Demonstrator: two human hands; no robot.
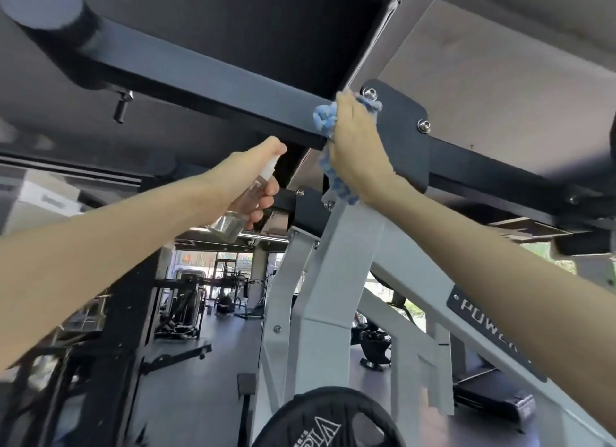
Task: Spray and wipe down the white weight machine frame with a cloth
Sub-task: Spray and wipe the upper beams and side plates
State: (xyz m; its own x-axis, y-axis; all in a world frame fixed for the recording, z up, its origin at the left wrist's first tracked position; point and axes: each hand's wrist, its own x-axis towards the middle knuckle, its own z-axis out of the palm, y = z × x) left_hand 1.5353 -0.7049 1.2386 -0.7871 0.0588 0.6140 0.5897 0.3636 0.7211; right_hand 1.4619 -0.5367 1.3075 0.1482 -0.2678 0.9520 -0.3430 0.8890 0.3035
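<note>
Right hand (358, 146) up high, fingers (345, 105) bunched round the blue cloth (325, 120), pressing it where the white frame (333, 280) meets the black beam (200, 83). The frame's upright runs down from there. Left hand (253, 176), just left, grips the spray bottle (240, 210).

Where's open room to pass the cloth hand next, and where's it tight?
Free: the black beam between the hanging pin and the cloth; the white upright between both forearms, down to the weight plate. Tight: the joint at the right hand, with bolts on the black bracket and the left hand holding the spray bottle just beside.
</note>
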